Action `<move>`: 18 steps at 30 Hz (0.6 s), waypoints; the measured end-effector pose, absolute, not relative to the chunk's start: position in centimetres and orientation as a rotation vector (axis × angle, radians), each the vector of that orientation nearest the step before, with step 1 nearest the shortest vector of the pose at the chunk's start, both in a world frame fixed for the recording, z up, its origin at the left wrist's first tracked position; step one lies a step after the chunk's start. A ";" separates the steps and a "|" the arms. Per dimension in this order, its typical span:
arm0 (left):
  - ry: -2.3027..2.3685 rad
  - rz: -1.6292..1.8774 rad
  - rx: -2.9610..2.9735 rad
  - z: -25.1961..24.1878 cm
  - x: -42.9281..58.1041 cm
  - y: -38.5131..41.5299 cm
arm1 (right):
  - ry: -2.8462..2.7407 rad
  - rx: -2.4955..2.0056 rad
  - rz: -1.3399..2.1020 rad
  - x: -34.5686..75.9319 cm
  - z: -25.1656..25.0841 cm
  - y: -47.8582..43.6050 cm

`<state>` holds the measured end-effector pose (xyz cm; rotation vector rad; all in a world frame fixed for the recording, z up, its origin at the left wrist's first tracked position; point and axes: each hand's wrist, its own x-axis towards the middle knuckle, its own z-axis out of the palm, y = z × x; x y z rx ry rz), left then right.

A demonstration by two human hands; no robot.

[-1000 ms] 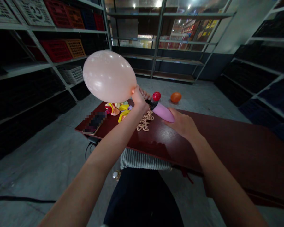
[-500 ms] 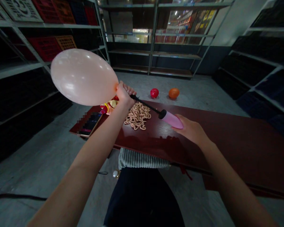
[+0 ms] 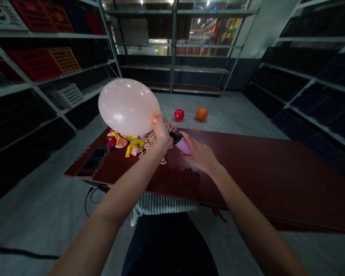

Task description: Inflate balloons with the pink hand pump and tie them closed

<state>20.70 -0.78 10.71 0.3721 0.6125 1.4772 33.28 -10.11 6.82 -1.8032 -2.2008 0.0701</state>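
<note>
A big pale pink balloon (image 3: 128,107) hangs to the left of my left hand (image 3: 163,132), which is closed round its neck at the black end of a hand pump. My right hand (image 3: 199,151) wraps the pump's pink barrel (image 3: 183,145), close beside the left. The pump is pushed together, with its black collar (image 3: 176,137) between the two hands. Its nozzle inside the balloon's neck is hidden by my fingers. Under the balloon and left forearm lies a heap of beige curled pieces (image 3: 148,145), partly covered from view.
Yellow and red wrappers (image 3: 119,140) and a blurred phone-like slab (image 3: 93,161) lie on the left of the dark red table (image 3: 247,168). On the floor beyond are a red balloon (image 3: 178,115) and an orange balloon (image 3: 201,114). Shelves with crates (image 3: 64,59) stand around.
The pump has gone from drawn out to pushed in, bringing my hands together. The balloon has moved right and slightly down in view, uncovering more wrappers. Both hands keep their hold.
</note>
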 end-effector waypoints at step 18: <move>0.995 1.205 1.127 4.2 17.9 10.3 | -2.346 -1.801 0.106 31.8 1.7 -6.7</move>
